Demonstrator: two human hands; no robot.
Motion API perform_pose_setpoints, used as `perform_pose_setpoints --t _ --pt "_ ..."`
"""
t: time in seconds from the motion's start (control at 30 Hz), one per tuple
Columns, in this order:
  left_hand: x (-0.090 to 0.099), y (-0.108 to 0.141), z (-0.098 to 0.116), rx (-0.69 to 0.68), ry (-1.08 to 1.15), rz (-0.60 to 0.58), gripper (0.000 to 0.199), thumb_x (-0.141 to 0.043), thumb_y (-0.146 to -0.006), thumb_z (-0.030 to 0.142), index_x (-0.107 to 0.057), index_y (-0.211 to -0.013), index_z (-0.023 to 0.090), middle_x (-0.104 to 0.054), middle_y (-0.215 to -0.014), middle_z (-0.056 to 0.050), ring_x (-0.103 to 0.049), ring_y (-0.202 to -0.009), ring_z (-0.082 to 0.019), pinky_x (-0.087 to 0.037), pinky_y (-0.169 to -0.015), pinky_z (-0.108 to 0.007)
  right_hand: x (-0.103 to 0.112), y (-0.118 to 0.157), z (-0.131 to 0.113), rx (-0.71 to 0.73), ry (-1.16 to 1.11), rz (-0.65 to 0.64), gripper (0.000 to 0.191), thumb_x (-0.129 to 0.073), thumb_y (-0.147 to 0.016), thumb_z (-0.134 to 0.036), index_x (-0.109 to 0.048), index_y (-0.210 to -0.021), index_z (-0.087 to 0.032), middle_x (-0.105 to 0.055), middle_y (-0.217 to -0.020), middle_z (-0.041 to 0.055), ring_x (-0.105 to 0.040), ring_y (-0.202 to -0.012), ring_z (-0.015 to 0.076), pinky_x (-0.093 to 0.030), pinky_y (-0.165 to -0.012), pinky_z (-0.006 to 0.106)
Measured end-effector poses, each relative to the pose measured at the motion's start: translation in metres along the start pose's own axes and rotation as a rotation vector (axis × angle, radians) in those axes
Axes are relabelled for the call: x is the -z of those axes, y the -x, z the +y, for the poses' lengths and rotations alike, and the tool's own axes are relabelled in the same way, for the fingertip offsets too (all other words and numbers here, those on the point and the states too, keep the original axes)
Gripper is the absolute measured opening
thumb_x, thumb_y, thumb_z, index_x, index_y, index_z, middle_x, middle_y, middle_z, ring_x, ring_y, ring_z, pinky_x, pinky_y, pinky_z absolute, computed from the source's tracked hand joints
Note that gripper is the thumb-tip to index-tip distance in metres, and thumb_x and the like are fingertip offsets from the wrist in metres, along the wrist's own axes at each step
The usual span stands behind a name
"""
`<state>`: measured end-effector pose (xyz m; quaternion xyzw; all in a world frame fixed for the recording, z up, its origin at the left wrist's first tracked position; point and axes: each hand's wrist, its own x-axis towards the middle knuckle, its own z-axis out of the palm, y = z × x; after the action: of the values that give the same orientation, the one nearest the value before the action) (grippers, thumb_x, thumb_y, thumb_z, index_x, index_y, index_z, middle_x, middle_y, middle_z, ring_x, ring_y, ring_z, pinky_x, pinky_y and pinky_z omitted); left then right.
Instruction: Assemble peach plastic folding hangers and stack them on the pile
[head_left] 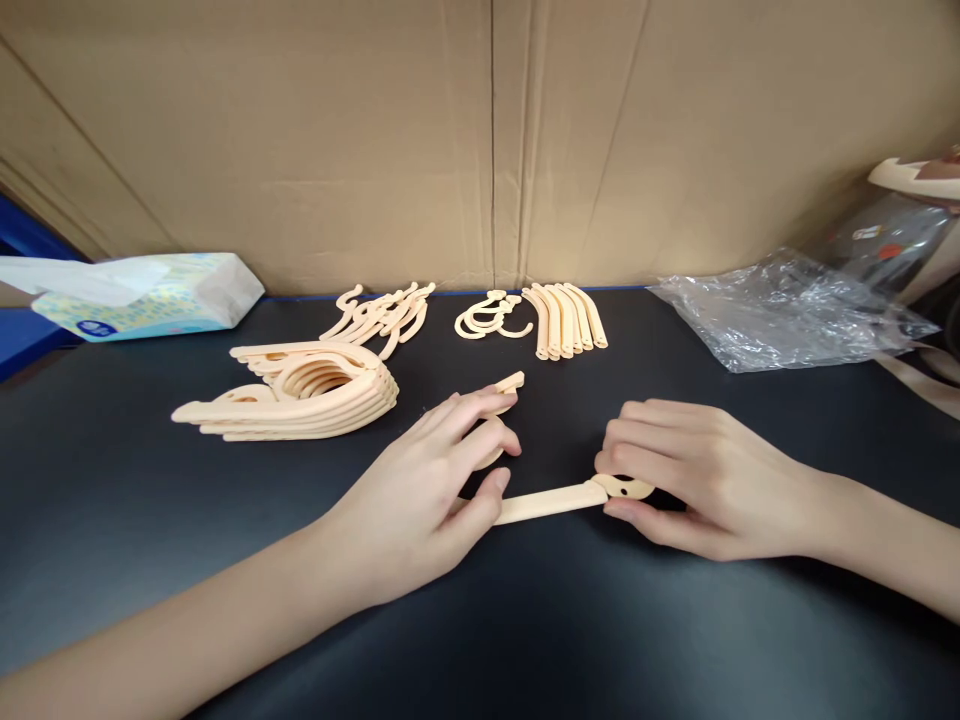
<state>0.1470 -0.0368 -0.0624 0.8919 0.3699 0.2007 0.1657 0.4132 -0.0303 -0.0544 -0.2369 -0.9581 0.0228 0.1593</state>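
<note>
Near the middle of the black table, my left hand (450,475) rests with spread fingers over a cream plastic hanger piece, whose long arm (551,502) reaches right. Its far arm tip and a curved part show beyond the fingers; the rest is covered by the hand. My right hand (697,480) pinches a small flat part with a hole (624,487) that meets the right end of the long arm. To the left lies a stack of nested cream hangers (315,415).
Toward the back lie loose cream pieces (382,315), several hooks (487,318) and a row of curved arms (566,320). A tissue pack (157,295) is at left, a clear plastic bag (787,310) at right. Cardboard (337,140) stands behind.
</note>
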Motion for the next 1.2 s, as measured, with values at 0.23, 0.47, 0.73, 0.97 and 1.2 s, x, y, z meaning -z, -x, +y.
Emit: perform_pose_setpoints --t 0.23,0.47,0.73,0.97,1.2 --pt "0.000 0.000 -0.006 0.035 0.005 -0.044 0.038 -0.053 -0.092 0.038 -0.053 -0.127 0.023 -0.038 -0.151 -0.009 -0.044 -0.136 -0.027 -0.061 -0.087 -0.033 0.002 -0.001 -0.001 0.001 -0.006 0.059 0.019 -0.047 -0.088 -0.008 -0.063 -0.092 -0.017 -0.059 -0.117 0.0132 -0.052 -0.109 0.0248 -0.044 -0.089 0.039" --pt "-0.001 0.000 -0.009 0.011 -0.127 -0.043 0.060 -0.057 -0.088 0.057 -0.050 -0.135 0.020 -0.036 -0.154 -0.012 -0.035 -0.142 -0.029 -0.042 -0.111 -0.045 0.001 0.002 -0.002 -0.085 -0.137 -0.016 0.024 -0.043 -0.096 -0.010 -0.063 -0.090 -0.021 -0.055 -0.127 0.0108 -0.055 -0.108 0.0204 -0.049 -0.083 0.035" --pt "-0.003 0.001 -0.014 -0.047 -0.139 -0.039 0.079 -0.059 -0.083 0.065 -0.042 -0.144 0.019 -0.034 -0.156 -0.013 -0.033 -0.143 -0.031 -0.036 -0.115 -0.045 -0.005 -0.001 -0.004 -0.082 0.000 0.084 0.018 -0.047 -0.099 -0.022 -0.063 -0.101 -0.016 -0.065 -0.098 0.0080 -0.058 -0.083 0.0165 -0.046 -0.074 0.030" --pt "0.005 -0.003 -0.012 -0.072 -0.153 -0.163 0.098 -0.060 -0.077 0.072 -0.035 -0.147 0.008 -0.028 -0.156 -0.020 -0.027 -0.145 -0.033 -0.033 -0.116 -0.051 -0.005 0.001 0.000 -0.064 0.000 0.037 0.022 -0.050 -0.098 -0.029 -0.066 -0.106 -0.016 -0.065 -0.103 0.0100 -0.059 -0.087 0.0184 -0.047 -0.076 0.032" --pt "0.008 -0.004 -0.012 -0.075 -0.136 -0.166 0.089 -0.061 -0.080 0.066 -0.037 -0.145 0.011 -0.027 -0.157 -0.019 -0.026 -0.145 -0.032 -0.032 -0.116 -0.050 -0.003 0.000 -0.006 0.024 -0.106 -0.030 0.032 -0.055 -0.095 -0.041 -0.065 -0.113 -0.016 -0.062 -0.114 0.0139 -0.060 -0.093 0.0198 -0.050 -0.082 0.034"
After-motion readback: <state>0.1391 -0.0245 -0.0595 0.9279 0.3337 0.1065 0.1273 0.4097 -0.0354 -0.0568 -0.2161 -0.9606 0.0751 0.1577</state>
